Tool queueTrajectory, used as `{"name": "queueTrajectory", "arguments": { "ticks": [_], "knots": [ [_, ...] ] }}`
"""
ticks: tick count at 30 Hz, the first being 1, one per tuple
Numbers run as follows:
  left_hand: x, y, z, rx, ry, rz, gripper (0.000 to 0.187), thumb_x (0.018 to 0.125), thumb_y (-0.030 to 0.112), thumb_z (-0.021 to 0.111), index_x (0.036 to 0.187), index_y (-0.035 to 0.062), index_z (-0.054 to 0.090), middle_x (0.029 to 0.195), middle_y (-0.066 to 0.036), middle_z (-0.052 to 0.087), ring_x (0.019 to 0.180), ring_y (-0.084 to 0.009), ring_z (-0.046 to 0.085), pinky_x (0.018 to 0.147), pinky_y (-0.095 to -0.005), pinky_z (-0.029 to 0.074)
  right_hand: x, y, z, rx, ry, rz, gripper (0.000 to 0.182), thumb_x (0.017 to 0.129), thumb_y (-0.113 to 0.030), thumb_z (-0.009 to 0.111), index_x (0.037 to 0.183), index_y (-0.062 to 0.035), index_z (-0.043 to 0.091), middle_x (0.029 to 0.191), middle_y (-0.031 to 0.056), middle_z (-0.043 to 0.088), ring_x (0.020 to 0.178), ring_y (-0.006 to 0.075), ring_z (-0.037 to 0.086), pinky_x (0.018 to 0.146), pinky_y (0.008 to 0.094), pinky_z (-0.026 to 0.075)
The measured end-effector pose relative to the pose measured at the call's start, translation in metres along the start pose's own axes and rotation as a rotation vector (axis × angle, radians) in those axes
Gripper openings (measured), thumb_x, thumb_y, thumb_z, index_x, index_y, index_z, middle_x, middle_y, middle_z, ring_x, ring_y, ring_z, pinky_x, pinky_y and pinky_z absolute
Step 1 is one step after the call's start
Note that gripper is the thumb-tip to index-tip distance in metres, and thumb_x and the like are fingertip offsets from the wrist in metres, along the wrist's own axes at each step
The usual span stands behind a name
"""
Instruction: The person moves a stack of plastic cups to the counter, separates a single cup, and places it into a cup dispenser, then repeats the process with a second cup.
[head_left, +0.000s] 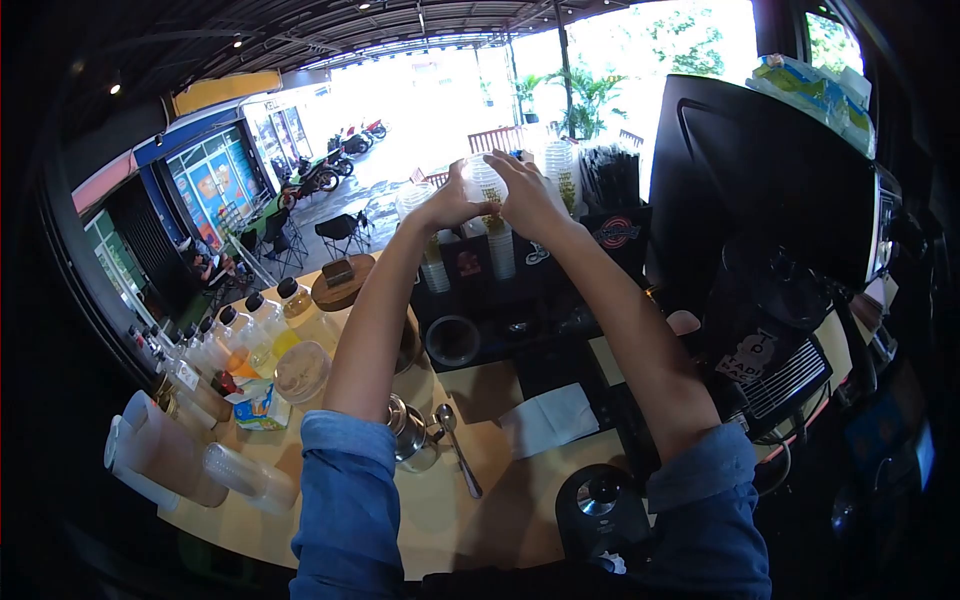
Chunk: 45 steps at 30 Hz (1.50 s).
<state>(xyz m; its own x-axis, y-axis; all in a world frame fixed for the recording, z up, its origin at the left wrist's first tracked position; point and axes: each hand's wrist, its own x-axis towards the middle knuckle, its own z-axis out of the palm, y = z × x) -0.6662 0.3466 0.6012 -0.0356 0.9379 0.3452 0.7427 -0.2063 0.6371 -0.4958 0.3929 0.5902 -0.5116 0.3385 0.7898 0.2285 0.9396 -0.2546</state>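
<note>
Both arms reach out over the counter to a tall stack of clear plastic cups (484, 178) with gold print. My left hand (455, 203) curves round the stack from the left, its thumb across the front. From the right, my right hand (532, 200) closes on the same stack, its fingers near the top. Part of the cups is hidden behind the hands. More nested cups (500, 258) show just below them. Another cup stack (561, 175) stands right of my right hand, next to a bundle of black straws (610, 177).
Bottles with black caps (268, 325), a pitcher (165, 455) and a clear container (250, 478) line the left side. A metal jug (412, 435), a spoon (459, 455) and a white cloth (549, 418) lie nearer. A large black machine (765, 180) stands right.
</note>
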Motion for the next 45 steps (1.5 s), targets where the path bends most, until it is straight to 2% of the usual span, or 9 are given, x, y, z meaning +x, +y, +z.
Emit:
{"name": "queueTrajectory", "arguments": {
  "ticks": [6, 15, 20, 23, 29, 32, 39, 41, 45],
  "knots": [
    [-0.034, 0.048, 0.013, 0.582, 0.246, 0.204, 0.068, 0.071, -0.002, 0.054, 0.133, -0.0086, 0.027, 0.139, -0.028, 0.027, 0.129, -0.0347, 0.033, 0.105, -0.0381, 0.033, -0.005, 0.002, 0.003, -0.091, -0.011, 0.002, 0.058, 0.071, 0.000, 0.057, 0.127, -0.0099, 0.043, 0.138, 0.0055, 0.041, 0.118, 0.0311, 0.048, 0.094, 0.0435, 0.041],
    [-0.080, 0.093, 0.018, 0.861, 0.242, 0.125, 0.062, 0.075, 0.000, 0.047, 0.133, -0.0076, 0.028, 0.139, -0.026, 0.031, 0.132, -0.0354, 0.027, 0.109, -0.0417, 0.027, -0.005, -0.014, -0.014, -0.116, -0.035, -0.007, 0.059, 0.070, 0.006, 0.050, 0.127, -0.0059, 0.044, 0.141, 0.0142, 0.035, 0.123, 0.0335, 0.041, 0.104, 0.0416, 0.033],
    [-0.151, 0.139, 0.001, 0.949, 0.258, 0.183, 0.043, 0.077, 0.008, 0.050, 0.118, -0.0057, 0.045, 0.117, -0.021, 0.052, 0.107, -0.0343, 0.053, 0.090, -0.0406, 0.046, -0.008, -0.073, -0.025, 0.062, 0.109, -0.258, 0.014, 0.069, 0.002, 0.059, 0.082, 0.0024, 0.058, 0.088, 0.0193, 0.058, 0.085, 0.0353, 0.058, 0.074, 0.0390, 0.046],
    [-0.223, 0.155, -0.016, 1.011, 0.264, 0.177, 0.036, 0.080, 0.013, 0.051, 0.112, -0.0040, 0.049, 0.104, -0.018, 0.058, 0.094, -0.0321, 0.060, 0.080, -0.0409, 0.051, -0.019, -0.140, -0.037, 0.050, -0.051, -0.138, 0.017, 0.064, -0.009, 0.066, 0.078, -0.0018, 0.059, 0.075, 0.0177, 0.061, 0.073, 0.0360, 0.060, 0.064, 0.0428, 0.048],
    [-0.384, 0.155, -0.077, 0.926, 0.271, 0.049, 0.020, 0.083, 0.015, 0.055, 0.096, 0.0001, 0.055, 0.091, -0.014, 0.060, 0.078, -0.0294, 0.061, 0.067, -0.0362, 0.049, -0.054, -0.273, 0.013, 0.192, -0.306, -0.262, 0.012, 0.073, -0.017, 0.059, 0.075, -0.0050, 0.059, 0.072, 0.0137, 0.063, 0.070, 0.0331, 0.062, 0.064, 0.0420, 0.048],
    [-0.461, 0.106, -0.102, 0.596, 0.632, 0.290, 0.013, 0.080, 0.009, 0.060, 0.089, 0.0021, 0.055, 0.076, -0.008, 0.058, 0.068, -0.0197, 0.058, 0.064, -0.0304, 0.047, -0.101, -0.350, 0.042, 0.167, -0.553, -0.274, 0.020, 0.074, -0.023, 0.063, 0.080, -0.0037, 0.060, 0.080, 0.0136, 0.064, 0.078, 0.0321, 0.062, 0.070, 0.0416, 0.049],
    [-0.618, -0.071, -0.063, 0.180, 1.017, -0.028, 0.063, 0.069, 0.016, 0.076, 0.120, 0.0046, 0.041, 0.117, -0.011, 0.048, 0.103, -0.0219, 0.050, 0.083, -0.0346, 0.043, -0.196, -0.408, 0.176, 0.366, -0.817, -0.155, 0.092, 0.064, -0.038, 0.076, 0.132, 0.0019, 0.028, 0.127, 0.0243, 0.042, 0.120, 0.0354, 0.042, 0.101, 0.0399, 0.036],
    [-0.638, -0.101, -0.054, 0.161, 0.726, -0.298, 0.100, 0.058, 0.020, 0.084, 0.133, 0.0049, 0.020, 0.129, -0.015, 0.040, 0.119, -0.0253, 0.042, 0.094, -0.0387, 0.040, -0.214, -0.403, 0.226, 0.470, -0.773, -0.111, 0.105, 0.058, -0.038, 0.079, 0.135, 0.0019, 0.021, 0.129, 0.0245, 0.040, 0.120, 0.0358, 0.043, 0.100, 0.0399, 0.037],
    [-0.620, -0.103, -0.032, -0.190, 0.661, -0.244, 0.116, 0.052, 0.021, 0.088, 0.136, 0.0049, 0.010, 0.131, -0.019, 0.040, 0.124, -0.0306, 0.040, 0.098, -0.0410, 0.038, -0.222, -0.420, 0.252, 0.741, -0.640, -0.046, 0.118, 0.049, -0.035, 0.084, 0.137, 0.0026, 0.015, 0.130, 0.0244, 0.038, 0.121, 0.0344, 0.043, 0.100, 0.0388, 0.038]
  ]
}}
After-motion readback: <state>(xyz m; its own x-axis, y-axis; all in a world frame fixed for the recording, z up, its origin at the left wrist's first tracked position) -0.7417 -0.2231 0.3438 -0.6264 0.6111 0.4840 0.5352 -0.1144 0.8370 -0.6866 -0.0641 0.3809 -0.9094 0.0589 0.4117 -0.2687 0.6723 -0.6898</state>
